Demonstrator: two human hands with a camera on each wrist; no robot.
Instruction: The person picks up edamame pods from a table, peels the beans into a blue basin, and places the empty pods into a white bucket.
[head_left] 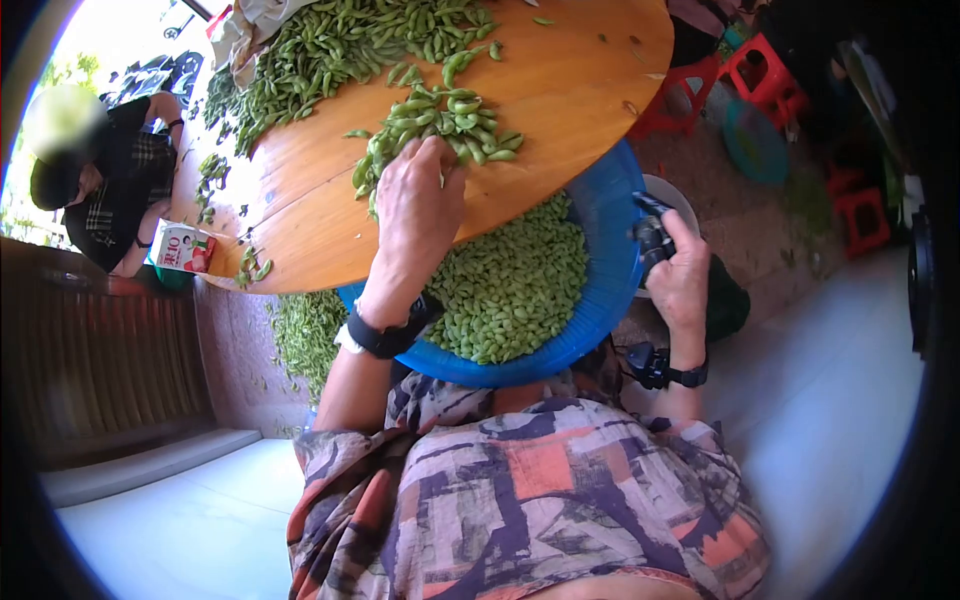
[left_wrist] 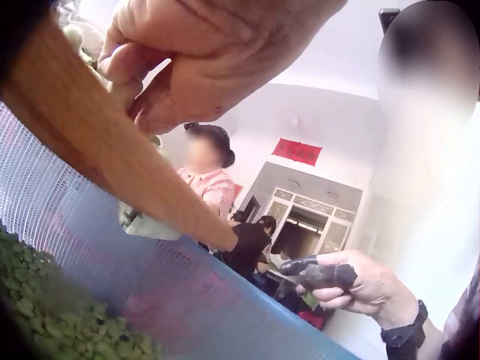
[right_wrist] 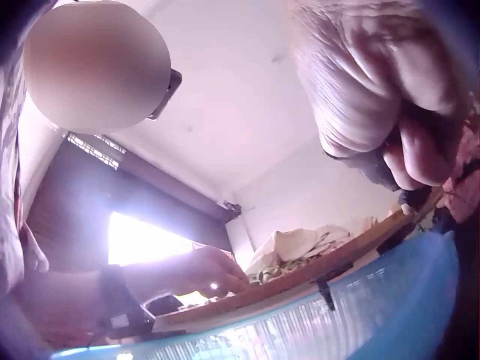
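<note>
Lots of loose beans fill the blue tub, but a big heap of pods is left on the wood table, so there looks to be plenty more to do. The small heap's long, thin pods lie flat and point all ways. The left hand pinches a pod there; I can't tell if the right hand grips anything.

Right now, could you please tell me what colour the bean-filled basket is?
The basket is blue; it shows best in the head view.
</note>
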